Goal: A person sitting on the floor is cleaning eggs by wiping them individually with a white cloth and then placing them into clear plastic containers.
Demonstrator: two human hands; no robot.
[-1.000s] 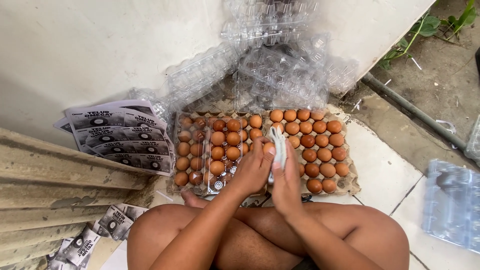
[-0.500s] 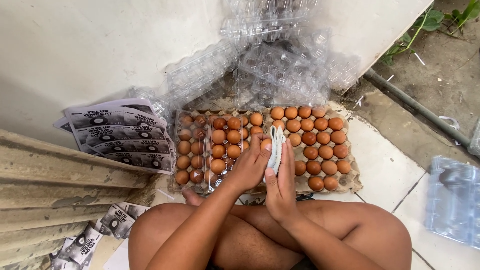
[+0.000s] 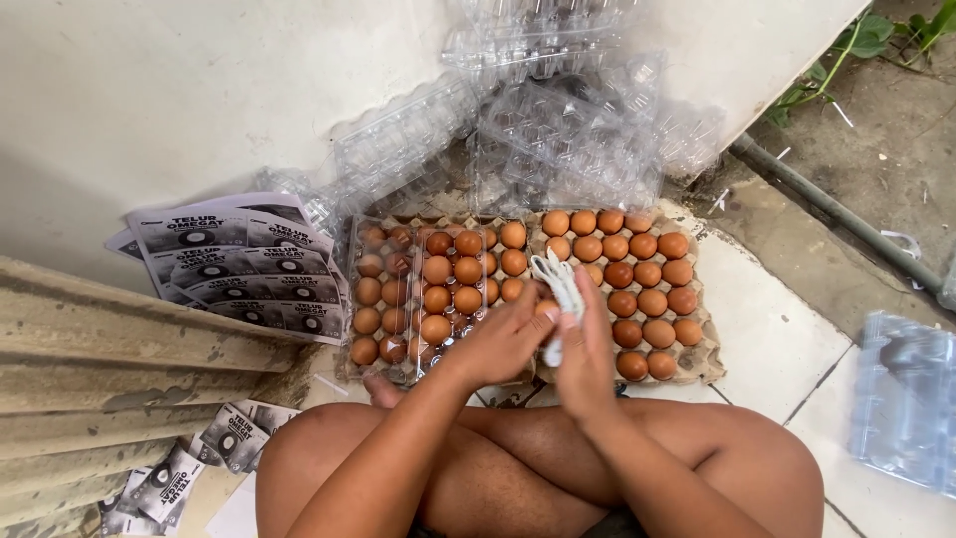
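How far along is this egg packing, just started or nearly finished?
Early, it seems. Done: one clear carton lying on the left tray looks filled with brown eggs. In hand: the left hand holds an egg while the right hand holds a white cloth against it. Left: the right tray holds many loose eggs, and empty cartons are piled behind.

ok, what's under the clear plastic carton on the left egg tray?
Brown eggs show through the clear carton, sitting on the left cardboard tray. The left hand covers the tray's near right corner, so what lies there can't be seen.
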